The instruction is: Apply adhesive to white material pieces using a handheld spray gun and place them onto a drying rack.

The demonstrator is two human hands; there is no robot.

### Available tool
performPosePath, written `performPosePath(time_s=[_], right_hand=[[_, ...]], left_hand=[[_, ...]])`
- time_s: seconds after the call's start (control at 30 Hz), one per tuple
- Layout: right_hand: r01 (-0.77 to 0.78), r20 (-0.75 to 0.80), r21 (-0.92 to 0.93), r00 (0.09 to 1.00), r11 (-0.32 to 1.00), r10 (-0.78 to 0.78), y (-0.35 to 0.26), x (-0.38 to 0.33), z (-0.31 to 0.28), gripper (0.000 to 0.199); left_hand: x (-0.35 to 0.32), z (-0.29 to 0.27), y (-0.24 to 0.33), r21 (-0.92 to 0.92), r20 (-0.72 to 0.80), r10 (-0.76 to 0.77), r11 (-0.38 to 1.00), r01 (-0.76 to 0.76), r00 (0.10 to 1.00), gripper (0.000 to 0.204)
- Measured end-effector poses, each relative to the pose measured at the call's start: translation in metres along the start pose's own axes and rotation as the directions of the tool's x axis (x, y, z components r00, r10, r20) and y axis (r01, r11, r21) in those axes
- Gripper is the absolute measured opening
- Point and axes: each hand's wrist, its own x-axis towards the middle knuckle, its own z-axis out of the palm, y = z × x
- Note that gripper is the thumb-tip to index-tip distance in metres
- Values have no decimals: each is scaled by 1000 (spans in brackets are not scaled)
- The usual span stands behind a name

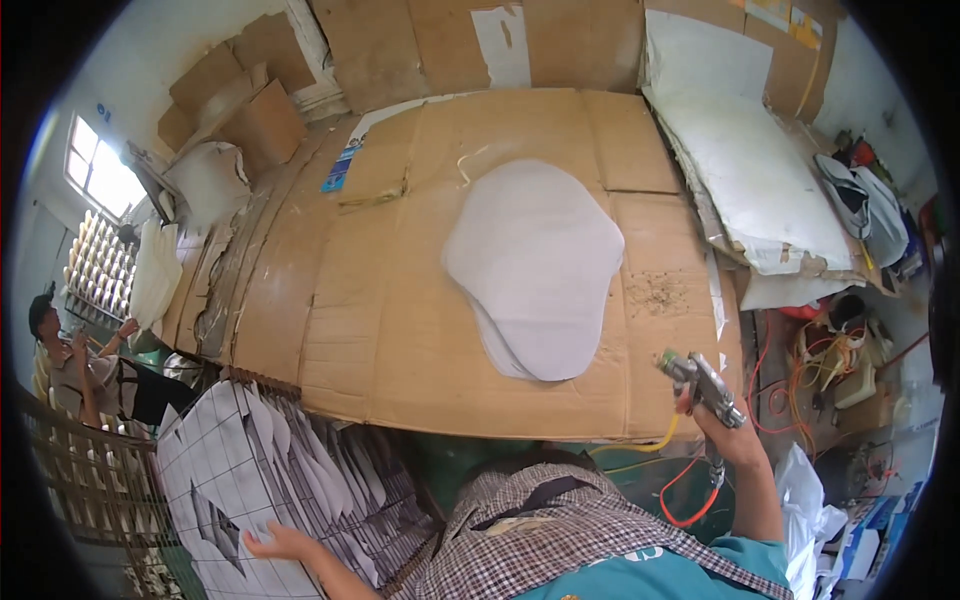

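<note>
My right hand (738, 440) is wrapped round the handle of a metal spray gun (708, 386), held above the table's front right edge with its nozzle toward the left. A yellow hose and a red-orange hose (685, 522) run near its lower end. On the cardboard-covered table (350, 330) lies a small stack of pale grey, wavy-edged sheet pieces (538, 265), the lower ones peeking out at the bottom left. Down at the left, my left hand (275, 543) is open with fingers apart, beside a wire rack (215, 450) filled with similar grey pieces (325, 470). Whether it touches the rack, I cannot tell.
Cardboard panels (430, 45) stand along the table's back. A white-covered board (730, 170) sits at the right, with tangled hoses (800, 390) below it. White plastic bags (800, 510) hang by my right arm. At far left, another person (85, 375) works near a rack of pale shapes (100, 262).
</note>
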Motion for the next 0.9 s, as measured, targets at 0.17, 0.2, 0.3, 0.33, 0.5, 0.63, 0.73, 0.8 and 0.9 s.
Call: performPosePath(time_s=[0.17,0.2,0.3,0.33,0.5,0.63,0.73,0.8,0.9], right_hand=[[84,41,239,995,967,-96,-27,-12,19,50],[106,-5,220,994,970,-108,-29,-14,22,51],[144,-156,165,981,976,-118,-36,-22,19,52],[149,-217,153,970,977,-114,-37,-26,14,52],[18,-17,137,1000,990,-16,-34,-68,0,50],[61,-74,222,996,973,-46,-35,-58,19,50],[143,-309,236,949,961,-66,-39,-44,26,51],[138,-332,186,941,973,-70,-38,-47,17,50],[43,-278,101,960,994,-13,-37,-66,5,50]], left_hand=[[-54,47,81,-356,429,-246,838,412,869,51],[-70,58,84,-414,482,-265,772,483,835,52],[-107,69,100,-449,600,-241,687,571,763,53],[-118,68,108,-434,663,-205,678,593,720,54],[-147,68,112,-356,793,-165,656,666,586,53],[-171,74,113,-321,857,-113,645,693,502,51],[-185,81,114,-301,880,-82,664,684,467,46],[-189,85,111,-263,903,-61,704,660,425,44],[-189,82,107,-271,916,-36,679,683,400,41]])
